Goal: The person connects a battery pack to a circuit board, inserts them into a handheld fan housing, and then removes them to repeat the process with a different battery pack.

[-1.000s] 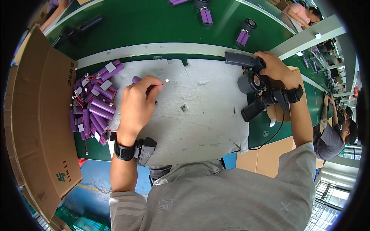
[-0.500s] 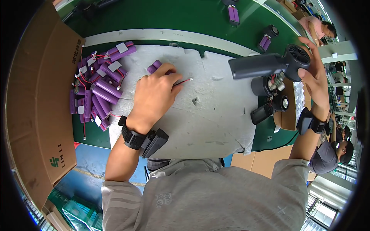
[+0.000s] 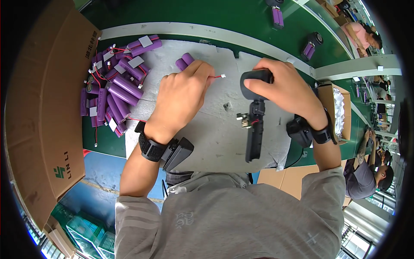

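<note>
My left hand (image 3: 181, 97) is closed around a purple two-cell battery pack (image 3: 186, 61) over the white foam sheet (image 3: 207, 142). A short red wire ending in a white connector (image 3: 223, 76) sticks out past its fingertips. To the right, my right hand (image 3: 286, 84) grips a dark handheld fan (image 3: 254, 144) by its round head, the handle hanging toward me. A small circuit board (image 3: 244, 120) with metal parts shows beside the handle's joint. Many purple battery packs (image 3: 123, 93) with red and black wires and white pads lie heaped left of my left hand.
A tall cardboard box (image 3: 47, 112) stands along the left. An open carton (image 3: 345, 110) with white contents sits at the right. Beyond the pale rail (image 3: 189, 29), fan units with purple cells (image 3: 309, 49) lie on the green table. Co-workers (image 3: 360, 36) sit farther right.
My right hand has brought the fan leftward over the foam sheet, turning its handle from pointing left to pointing toward me. My left hand keeps its hold on the battery pack.
</note>
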The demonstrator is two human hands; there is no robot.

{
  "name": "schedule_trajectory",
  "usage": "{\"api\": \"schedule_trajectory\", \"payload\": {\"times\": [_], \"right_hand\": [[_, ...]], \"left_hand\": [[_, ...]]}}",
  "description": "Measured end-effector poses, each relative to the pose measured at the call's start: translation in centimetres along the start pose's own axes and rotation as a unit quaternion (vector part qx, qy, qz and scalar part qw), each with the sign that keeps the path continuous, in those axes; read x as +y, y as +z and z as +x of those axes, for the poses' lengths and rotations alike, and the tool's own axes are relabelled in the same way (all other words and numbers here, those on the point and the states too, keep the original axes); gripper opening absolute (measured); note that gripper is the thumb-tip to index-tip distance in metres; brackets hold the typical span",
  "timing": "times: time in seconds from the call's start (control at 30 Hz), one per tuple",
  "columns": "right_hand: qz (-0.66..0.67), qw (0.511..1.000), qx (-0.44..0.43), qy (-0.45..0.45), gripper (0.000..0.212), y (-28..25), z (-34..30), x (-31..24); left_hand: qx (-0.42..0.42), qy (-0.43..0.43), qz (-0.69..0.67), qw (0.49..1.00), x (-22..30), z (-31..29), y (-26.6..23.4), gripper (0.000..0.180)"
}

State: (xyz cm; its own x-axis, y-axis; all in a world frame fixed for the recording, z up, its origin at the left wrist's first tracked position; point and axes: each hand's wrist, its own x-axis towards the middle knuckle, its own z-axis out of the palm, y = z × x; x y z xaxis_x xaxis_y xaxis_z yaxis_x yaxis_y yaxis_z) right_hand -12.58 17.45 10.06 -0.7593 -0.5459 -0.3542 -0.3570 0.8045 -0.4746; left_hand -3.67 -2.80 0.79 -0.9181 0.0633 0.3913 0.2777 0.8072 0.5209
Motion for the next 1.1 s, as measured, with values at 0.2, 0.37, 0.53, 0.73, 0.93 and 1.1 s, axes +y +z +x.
{"api": "schedule_trajectory", "payload": {"times": [0.2, 0.37, 0.53, 0.73, 0.93, 1.1], "right_hand": [[-0.049, 0.990, 0.121, -0.044, 0.039, 3.5, 1.7, -0.5], [0.024, 0.988, 0.117, -0.101, 0.046, 5.1, 1.7, -0.1], [0.027, 0.962, 0.208, -0.177, 0.061, 4.3, -1.3, 0.5], [0.101, 0.912, 0.254, -0.306, 0.067, 4.9, -4.5, 0.1], [0.272, 0.921, 0.044, -0.275, 0.036, 7.1, -5.1, 0.0], [0.332, 0.937, 0.009, -0.112, 0.016, 6.6, -4.9, 1.7]], "left_hand": [[0.030, 0.018, -0.036, 0.999, 0.0, 0.3, -0.3, 0.011], [0.060, -0.009, -0.068, 0.996, 0.5, 0.6, -0.7, 0.017], [0.167, 0.005, -0.150, 0.974, 0.7, 0.7, -2.2, 0.019], [0.242, 0.095, -0.523, 0.812, 1.9, -0.4, -2.5, 0.015], [0.000, 0.070, -0.643, 0.763, 3.1, -0.8, -2.0, 0.016], [-0.032, -0.047, -0.379, 0.924, 2.4, -0.2, -2.0, 0.026]]}}
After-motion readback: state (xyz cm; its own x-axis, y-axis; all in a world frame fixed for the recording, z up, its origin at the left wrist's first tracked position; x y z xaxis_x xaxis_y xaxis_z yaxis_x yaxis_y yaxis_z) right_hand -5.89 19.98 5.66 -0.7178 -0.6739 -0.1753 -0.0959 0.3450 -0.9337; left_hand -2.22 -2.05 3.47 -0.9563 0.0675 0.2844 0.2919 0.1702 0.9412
